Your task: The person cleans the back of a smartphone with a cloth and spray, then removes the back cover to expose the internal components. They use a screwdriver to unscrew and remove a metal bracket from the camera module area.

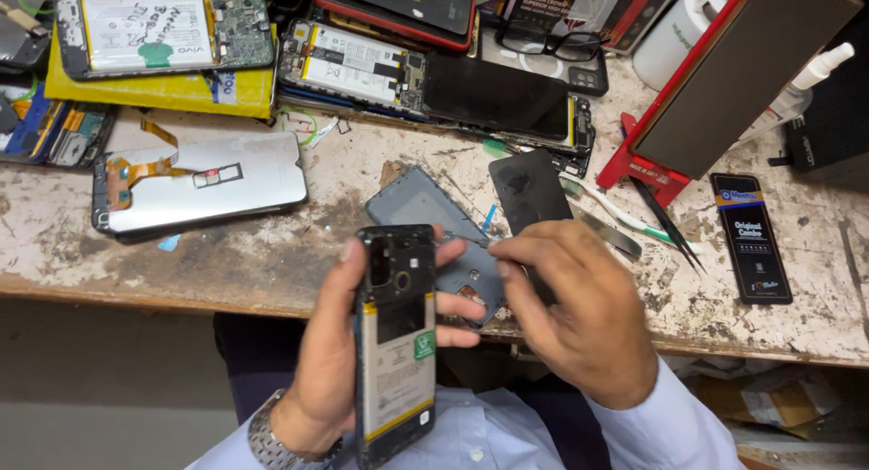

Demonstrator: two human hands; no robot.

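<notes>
The opened phone (396, 343), a flat black slab with a pale battery edged in yellow and its back cover off, stands upright just in front of the worn, stained workbench (272, 253). The left hand (335, 361) grips it, thumb on the near edge and fingers wrapped round the far edge. Just right of the phone, the right hand (579, 316) has its fingertips pinched together at the phone's upper right edge; what they hold I cannot tell. Behind the phone lies a grey plastic back cover (434, 218).
</notes>
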